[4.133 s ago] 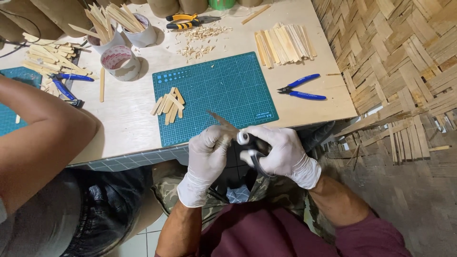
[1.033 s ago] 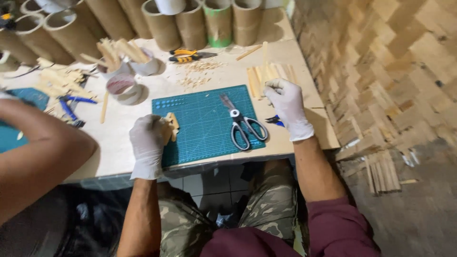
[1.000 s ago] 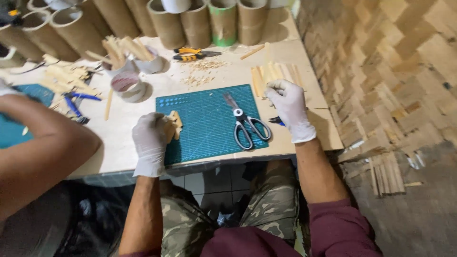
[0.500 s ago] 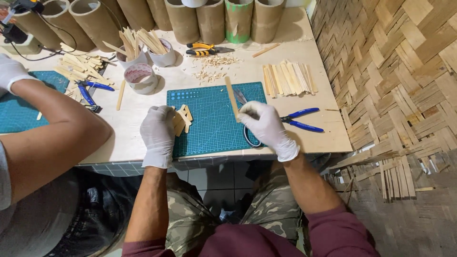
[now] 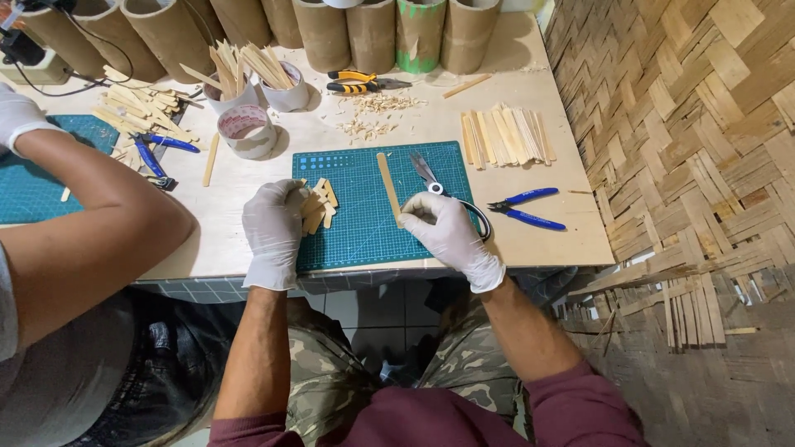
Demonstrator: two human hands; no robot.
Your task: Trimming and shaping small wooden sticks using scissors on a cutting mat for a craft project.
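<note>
A long wooden craft stick (image 5: pixel 388 185) lies on the green cutting mat (image 5: pixel 364 240), its long axis running from about 12 o'clock down to 6 o'clock with a slight lean. The right hand (image 5: pixel 443 232), in a white glove, pinches the stick's near end between thumb and fingertips (image 5: pixel 410 213); the rest of the stick extends straight away from the fingers toward 12 o'clock. Under and just behind that hand lie the scissors (image 5: pixel 432 178), blades pointing to 11 o'clock, handles hidden by the palm. The left hand (image 5: pixel 273 228), also gloved, rests at the mat's 9 o'clock edge, fingers curled loosely over a small heap of short cut stick pieces (image 5: pixel 319 207); whether it actually grips any cannot be told. The right hand is plainly the nearer one to the long stick. Between stick and heap the mat is bare. At 3 o'clock, just off the mat, lie blue-handled pliers (image 5: pixel 528 209), and at 1 o'clock a row of uncut sticks (image 5: pixel 505 135). The table edge (image 5: pixel 530 257) runs close below the right wrist. Another person's arm (image 5: pixel 91 240) occupies the 9 o'clock side.
</note>
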